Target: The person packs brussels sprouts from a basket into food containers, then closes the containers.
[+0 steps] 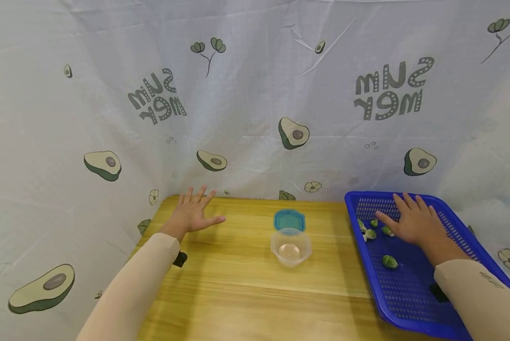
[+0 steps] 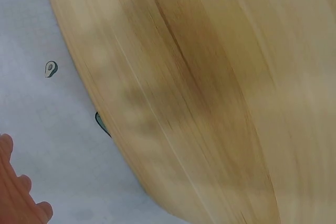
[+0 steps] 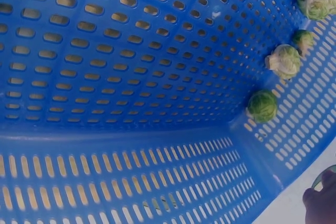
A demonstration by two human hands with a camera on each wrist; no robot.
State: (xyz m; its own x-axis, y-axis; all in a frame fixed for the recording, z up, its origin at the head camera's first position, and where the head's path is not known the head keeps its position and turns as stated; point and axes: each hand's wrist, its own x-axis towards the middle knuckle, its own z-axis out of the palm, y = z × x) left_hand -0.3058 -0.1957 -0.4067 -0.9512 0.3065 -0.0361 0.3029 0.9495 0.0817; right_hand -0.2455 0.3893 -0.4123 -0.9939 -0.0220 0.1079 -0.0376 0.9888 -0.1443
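Observation:
My left hand [image 1: 192,215] is held over the far left of the wooden table with its fingers spread and nothing in them. Over the blue basket [image 1: 378,293] my right hand [image 1: 416,225] hovers, fingers also spread and holding nothing. Several Brussels sprouts lie in that basket, one sprout [image 1: 389,261] apart from the others; in the right wrist view a green sprout [image 3: 262,106] sits near the corner. Mid-table stands a clear plastic container [image 1: 290,248], its inside showing nothing. Just behind it lies a blue lid [image 1: 289,220], partly overlapped by the container's rim.
The wooden table [image 1: 237,303] ends at a white cloth [image 1: 246,99] printed with avocados, which hangs behind and along the left side. The basket's raised rim runs along the table's right side.

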